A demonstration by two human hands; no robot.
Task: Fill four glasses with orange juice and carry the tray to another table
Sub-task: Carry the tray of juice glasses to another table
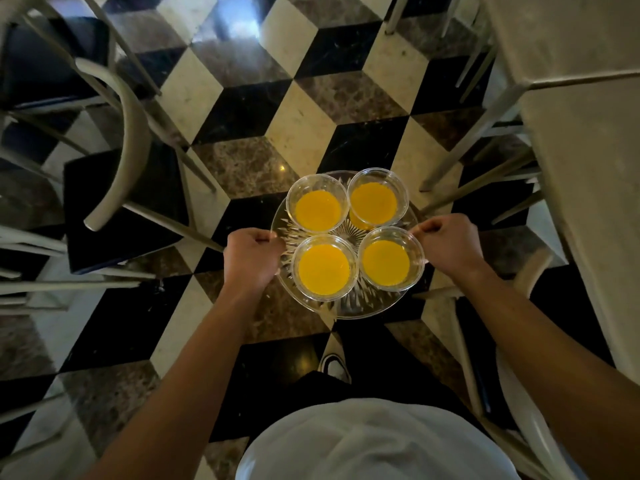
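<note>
Nearest the camera, a white shirt [374,445] is filling the bottom edge, and one shoe [334,363] is showing on the floor [298,129] just beyond it. Both bare forearms are reaching forward. The left hand [251,256] is closing its fingers over the left rim of a clear round tray [349,306], and the right hand [450,245] is gripping the right rim in the same way. The tray is hanging in the air above the chequered floor, between the two hands. Four clear glasses are standing on it in a tight square, each holding orange juice: near left glass [324,268], near right glass [390,259], far left glass [317,207], far right glass [378,197]. The glasses appear to be touching, though the clear rims make this uncertain. A chair [121,188] is standing at the left, and a pale table [581,109] is running along the right.
</note>
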